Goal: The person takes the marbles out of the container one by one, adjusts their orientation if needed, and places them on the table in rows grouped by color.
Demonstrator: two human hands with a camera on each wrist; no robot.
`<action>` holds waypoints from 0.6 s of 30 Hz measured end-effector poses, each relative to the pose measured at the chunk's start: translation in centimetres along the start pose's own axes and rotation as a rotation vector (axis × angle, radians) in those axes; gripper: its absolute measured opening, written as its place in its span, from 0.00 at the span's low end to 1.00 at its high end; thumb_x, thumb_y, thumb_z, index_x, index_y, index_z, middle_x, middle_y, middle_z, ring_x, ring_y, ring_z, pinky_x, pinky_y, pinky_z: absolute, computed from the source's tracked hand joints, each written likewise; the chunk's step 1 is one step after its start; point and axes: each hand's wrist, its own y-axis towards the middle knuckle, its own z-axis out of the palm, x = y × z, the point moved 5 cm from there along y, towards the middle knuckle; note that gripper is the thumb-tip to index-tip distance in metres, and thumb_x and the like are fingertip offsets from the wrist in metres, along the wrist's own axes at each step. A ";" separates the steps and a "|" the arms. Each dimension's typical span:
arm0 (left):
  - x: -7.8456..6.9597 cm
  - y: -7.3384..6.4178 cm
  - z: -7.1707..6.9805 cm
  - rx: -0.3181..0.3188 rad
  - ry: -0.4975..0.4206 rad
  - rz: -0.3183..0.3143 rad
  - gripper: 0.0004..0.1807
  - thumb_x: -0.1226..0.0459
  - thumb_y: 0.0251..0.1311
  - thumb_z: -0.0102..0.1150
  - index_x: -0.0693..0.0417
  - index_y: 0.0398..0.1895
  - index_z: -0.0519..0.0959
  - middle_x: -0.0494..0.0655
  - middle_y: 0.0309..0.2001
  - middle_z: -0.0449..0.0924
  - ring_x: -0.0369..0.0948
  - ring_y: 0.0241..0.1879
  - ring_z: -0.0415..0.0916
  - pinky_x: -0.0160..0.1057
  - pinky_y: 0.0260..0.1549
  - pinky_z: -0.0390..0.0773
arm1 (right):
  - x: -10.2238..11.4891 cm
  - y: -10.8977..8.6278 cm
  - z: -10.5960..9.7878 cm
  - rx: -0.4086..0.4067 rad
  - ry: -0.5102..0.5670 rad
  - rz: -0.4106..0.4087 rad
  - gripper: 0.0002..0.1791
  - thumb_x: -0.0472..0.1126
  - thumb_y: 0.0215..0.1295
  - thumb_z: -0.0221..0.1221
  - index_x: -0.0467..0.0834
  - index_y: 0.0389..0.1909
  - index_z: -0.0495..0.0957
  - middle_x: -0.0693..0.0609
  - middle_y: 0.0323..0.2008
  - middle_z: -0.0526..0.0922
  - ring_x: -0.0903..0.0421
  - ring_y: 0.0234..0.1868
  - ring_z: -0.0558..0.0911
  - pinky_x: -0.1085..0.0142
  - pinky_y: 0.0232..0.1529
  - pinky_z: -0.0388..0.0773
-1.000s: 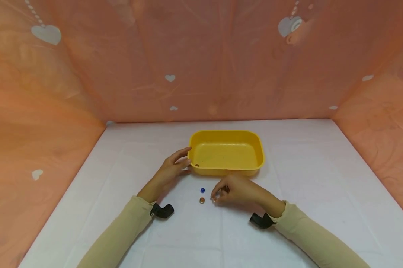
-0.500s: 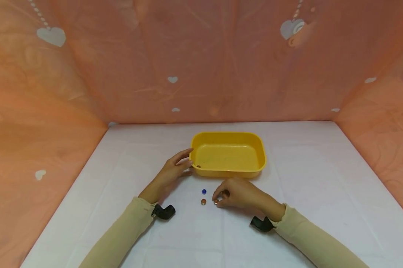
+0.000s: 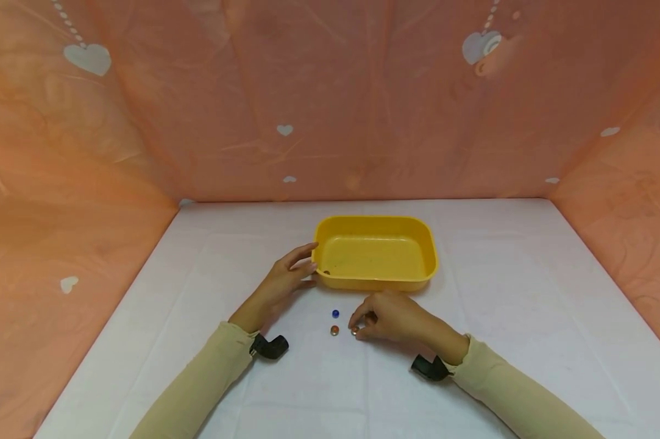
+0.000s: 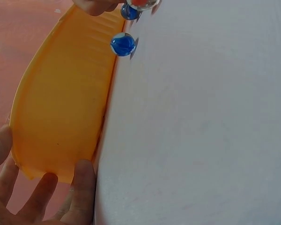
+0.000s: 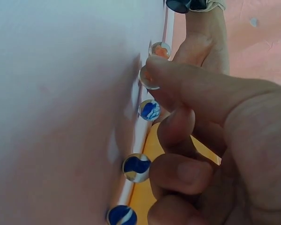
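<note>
Orange marble (image 3: 355, 330) sits between the thumb and forefinger of the right hand (image 3: 392, 316), pinched close to the white tablecloth (image 3: 308, 396), between six and seven o'clock of the yellow tub (image 3: 376, 285). Being a ball, it is equally wide along every axis; a fingertip hides which way its core runs. Its glass looks clear and shiny, tinted orange inside. Curled fingers fill the rest of that hand. With fingers spread, the left hand (image 3: 279, 285) touches the tub's nine o'clock end. From the pinched ball, a second orange marble (image 3: 334, 330) lies at nine o'clock and a blue marble (image 3: 336, 314) at ten. Two more blue-swirled marbles (image 5: 136, 167) show toward six o'clock in the right wrist view. Inside the tub, at eight o'clock, rests a brown speck (image 3: 326, 272), too small to identify. Orange sheeting (image 3: 330, 91) with pale hearts rises beyond, from nine round to three o'clock
</note>
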 end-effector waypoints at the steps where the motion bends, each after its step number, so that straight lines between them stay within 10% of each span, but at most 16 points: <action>1: 0.0 0.0 0.0 -0.001 0.003 0.002 0.27 0.61 0.71 0.55 0.36 0.72 0.67 0.45 0.74 0.59 0.46 0.61 0.73 0.45 0.60 0.79 | 0.0 0.0 0.0 0.001 -0.001 0.001 0.07 0.47 0.55 0.73 0.56 0.36 0.89 0.67 0.20 0.75 0.70 0.24 0.70 0.76 0.27 0.67; 18: -0.2 0.1 0.0 0.017 0.037 0.056 0.28 0.64 0.73 0.53 0.42 0.74 0.64 0.50 0.74 0.59 0.45 0.59 0.74 0.46 0.59 0.81 | 0.5 -0.3 -0.4 -0.004 0.010 -0.013 0.09 0.46 0.56 0.72 0.56 0.39 0.90 0.67 0.21 0.77 0.71 0.23 0.69 0.76 0.25 0.67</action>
